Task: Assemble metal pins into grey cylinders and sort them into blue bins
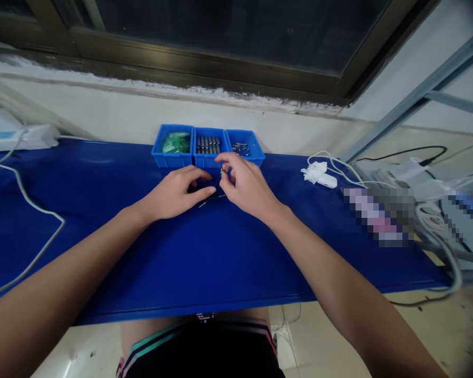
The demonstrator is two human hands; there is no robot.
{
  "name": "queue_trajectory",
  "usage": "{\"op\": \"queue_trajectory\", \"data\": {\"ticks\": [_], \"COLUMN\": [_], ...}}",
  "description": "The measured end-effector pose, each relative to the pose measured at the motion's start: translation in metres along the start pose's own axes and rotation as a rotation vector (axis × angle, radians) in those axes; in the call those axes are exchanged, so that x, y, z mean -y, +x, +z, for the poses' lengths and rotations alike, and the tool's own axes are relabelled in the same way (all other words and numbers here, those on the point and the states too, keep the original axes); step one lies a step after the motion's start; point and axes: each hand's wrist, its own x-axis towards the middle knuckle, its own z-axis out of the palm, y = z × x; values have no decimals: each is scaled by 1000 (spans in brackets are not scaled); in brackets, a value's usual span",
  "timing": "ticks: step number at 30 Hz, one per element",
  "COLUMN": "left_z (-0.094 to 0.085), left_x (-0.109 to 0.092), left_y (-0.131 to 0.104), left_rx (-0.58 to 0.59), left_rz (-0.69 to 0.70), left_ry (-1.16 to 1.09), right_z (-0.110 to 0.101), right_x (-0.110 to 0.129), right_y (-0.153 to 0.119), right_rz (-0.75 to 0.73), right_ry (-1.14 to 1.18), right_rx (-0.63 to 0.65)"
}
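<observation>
On blue tabletop [220,262], thin rod [205,202] between half-open, seemingly empty left hand [175,193] and right hand [247,186] with pinched metallic piece [222,171].

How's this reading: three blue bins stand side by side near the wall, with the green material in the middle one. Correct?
Not quite: the head view shows the green material in the left bin. The rest of your reading stands.

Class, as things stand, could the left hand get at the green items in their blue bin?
Probably yes: the left hand is near the open-topped blue bin, and nothing visible blocks the green items from above.
</observation>
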Motion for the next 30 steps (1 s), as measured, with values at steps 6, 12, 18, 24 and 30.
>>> {"op": "queue_trajectory", "data": {"ticks": [6,12,18,24,30], "left_z": [0,-1,2,2,1], "left_x": [0,-2,0,0,0], "left_y": [0,-1,-2,-2,-2], "left_rx": [-32,14,31,48,68], "left_rz": [50,30,58,63,50], "left_ry": [44,66,65,81,89], "right_z": [-1,-6,-31,-45,-44], "right_x": [2,-7,-11,-16,-43], "right_y": [-1,7,12,16,18], "right_rz": [-24,156,259,429,810], "right_ry": [108,700,1013,1157,1154], "right_rx": [-107,-168,-198,-318,-270]}}
